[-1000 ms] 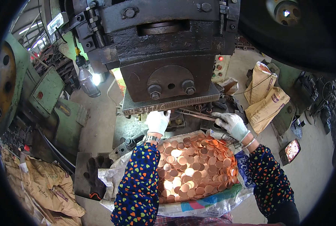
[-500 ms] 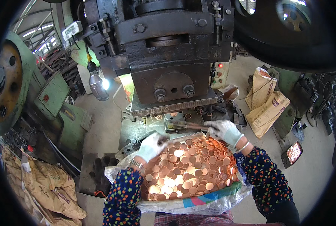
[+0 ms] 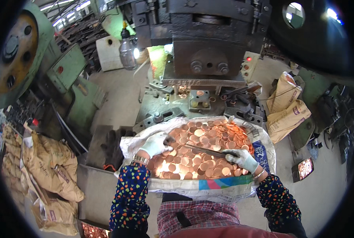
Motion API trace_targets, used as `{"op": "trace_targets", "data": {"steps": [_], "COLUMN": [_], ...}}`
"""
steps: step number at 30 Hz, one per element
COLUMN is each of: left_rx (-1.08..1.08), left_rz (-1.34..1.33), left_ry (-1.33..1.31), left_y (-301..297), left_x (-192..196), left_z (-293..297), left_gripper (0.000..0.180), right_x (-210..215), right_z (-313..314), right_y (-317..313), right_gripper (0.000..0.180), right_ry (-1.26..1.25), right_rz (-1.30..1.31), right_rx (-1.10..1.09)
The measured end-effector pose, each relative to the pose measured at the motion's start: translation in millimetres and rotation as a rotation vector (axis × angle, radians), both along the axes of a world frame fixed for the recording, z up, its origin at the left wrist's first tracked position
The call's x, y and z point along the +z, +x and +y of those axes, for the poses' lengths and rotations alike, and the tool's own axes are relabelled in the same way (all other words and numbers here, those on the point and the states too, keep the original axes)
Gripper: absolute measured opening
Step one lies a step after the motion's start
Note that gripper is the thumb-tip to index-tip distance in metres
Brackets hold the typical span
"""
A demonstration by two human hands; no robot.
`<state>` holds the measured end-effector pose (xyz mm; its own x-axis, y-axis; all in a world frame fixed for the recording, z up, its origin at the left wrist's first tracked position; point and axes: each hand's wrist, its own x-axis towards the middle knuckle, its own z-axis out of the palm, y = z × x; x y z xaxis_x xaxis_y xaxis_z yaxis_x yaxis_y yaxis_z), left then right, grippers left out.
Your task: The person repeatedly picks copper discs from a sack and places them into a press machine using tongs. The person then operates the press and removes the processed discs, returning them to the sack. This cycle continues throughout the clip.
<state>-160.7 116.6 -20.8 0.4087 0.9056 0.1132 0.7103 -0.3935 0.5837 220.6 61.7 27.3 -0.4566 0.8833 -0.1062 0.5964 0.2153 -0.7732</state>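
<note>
Head view, looking down: nearest the person's lap lies an open white woven sack (image 3: 208,186) heaped with copper-coloured round discs (image 3: 200,150), its rim folded back around the pile. Both hands wear pale work gloves and patterned sleeves. The left hand (image 3: 156,143) rests on the near-left part of the pile, its fingers curled down onto the discs; whether they pinch one cannot be told. The right hand (image 3: 242,158) sits on the near-right part, its fingers clenched around the handle of long dark metal tongs (image 3: 206,150), which lie nearly flat across the discs and point toward the left hand's fingers, their tips stopping just short of them.

Just left of the left hand's fingers, outside the sack, a pair of dark gloves (image 3: 113,148) lies on a grey metal plate. Beyond the fingers, past the sack's far rim, is the bed of a heavy press (image 3: 208,47), with a small square die (image 3: 199,99) holding a copper disc, and loose discs scattered around it. A second dark tool (image 3: 240,91) lies on the bed just right of the die. A lit bulb (image 3: 128,49) hangs to the far left of the press head. Well to the right of the right hand's fingers stand tan paper bags (image 3: 286,111); well to the left, more filled tan sacks (image 3: 46,170) lie on the floor beside green machines (image 3: 22,51).
</note>
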Motion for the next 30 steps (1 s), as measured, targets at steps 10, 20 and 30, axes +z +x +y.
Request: {"op": "trace_targets", "data": {"steps": [10, 20, 30], "left_rx": [-0.046, 0.053, 0.100], "left_rz": [-0.003, 0.015, -0.253], "left_ry": [-0.151, -0.013, 0.146], "left_y": [-17.2, -16.7, -5.5], "left_x": [6.2, 10.7, 8.4], "left_z": [-6.6, -8.2, -5.3], "left_gripper": [0.039, 0.030, 0.027], "right_x": [0.8, -3.1, 30.9], "right_z": [-11.7, -13.3, -24.5], "right_y": [-7.4, -9.4, 18.5], "right_gripper": [0.034, 0.034, 0.045], "right_ry": [0.075, 0.120, -0.295], "right_rz": [-0.152, -0.170, 0.529], "right_rx": [-0.032, -0.043, -0.194]}}
